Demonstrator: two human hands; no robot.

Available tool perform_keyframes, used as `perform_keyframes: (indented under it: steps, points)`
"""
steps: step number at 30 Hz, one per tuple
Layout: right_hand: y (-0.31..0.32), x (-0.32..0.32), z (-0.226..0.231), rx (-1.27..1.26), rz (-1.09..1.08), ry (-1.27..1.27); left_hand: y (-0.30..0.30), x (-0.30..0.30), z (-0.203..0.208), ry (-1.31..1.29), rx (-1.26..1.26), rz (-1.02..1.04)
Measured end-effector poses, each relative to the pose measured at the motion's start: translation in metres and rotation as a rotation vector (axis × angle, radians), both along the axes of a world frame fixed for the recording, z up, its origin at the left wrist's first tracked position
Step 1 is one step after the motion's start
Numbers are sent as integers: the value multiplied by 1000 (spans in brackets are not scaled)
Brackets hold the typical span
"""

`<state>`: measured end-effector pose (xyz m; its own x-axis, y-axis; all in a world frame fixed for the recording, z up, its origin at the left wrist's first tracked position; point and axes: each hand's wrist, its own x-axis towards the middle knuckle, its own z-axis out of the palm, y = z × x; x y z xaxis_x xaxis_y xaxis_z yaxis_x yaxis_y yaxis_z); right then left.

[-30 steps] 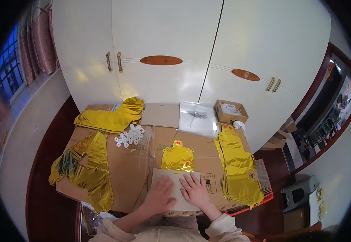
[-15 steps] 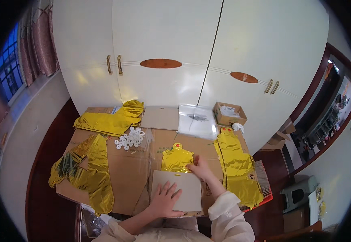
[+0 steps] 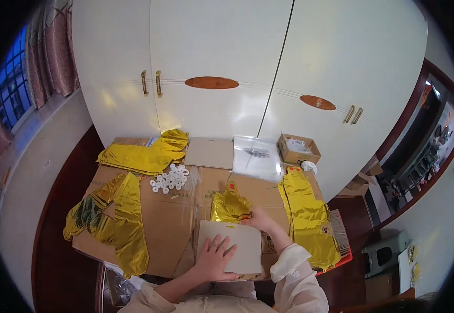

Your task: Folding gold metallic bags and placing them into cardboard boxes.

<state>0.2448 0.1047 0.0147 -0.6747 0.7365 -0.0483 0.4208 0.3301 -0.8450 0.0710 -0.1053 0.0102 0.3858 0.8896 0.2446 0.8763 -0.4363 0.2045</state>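
Note:
A grey-beige cardboard sheet [image 3: 246,249] lies at the near edge of the table. My left hand [image 3: 215,260] rests flat on it, fingers spread. Just beyond the sheet's far edge is a gold foil balloon [image 3: 229,206], deflated, with a small red mark at its top. Part of its near end is hidden by the sheet and my fingers. My right hand [image 3: 260,219] pinches the balloon's lower right edge, beside the sheet's far right corner. The foil is crumpled and raised there.
White plastic rings [image 3: 170,179] are heaped left of centre. More gold foil balloons [image 3: 124,221] lie left, far left and in a right-hand stack [image 3: 308,219]. At the back are another cardboard sheet [image 3: 209,153], clear plastic bags [image 3: 257,157] and a small box [image 3: 299,148].
The balloon's foil has gone from fairly flat to crumpled and lifted. My right hand has moved slightly toward me and right with its edge. My left hand stays on the sheet.

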Motion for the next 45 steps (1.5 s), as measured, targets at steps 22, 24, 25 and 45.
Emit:
perform_keyframes:
  steps: [22, 24, 25, 45]
  points:
    - [-56, 28, -25, 579, 310, -48, 2, 0, -4, -132, 8, -16]
    - [-56, 28, -24, 603, 307, -54, -1, 0, 8, 24, -163, 1]
    - [-56, 28, -23, 616, 305, -58, 0, -1, 15, 102, -247, 9]
    - [-60, 29, -21, 717, 282, -83, 70, -1, -28, 25, 76, 172]
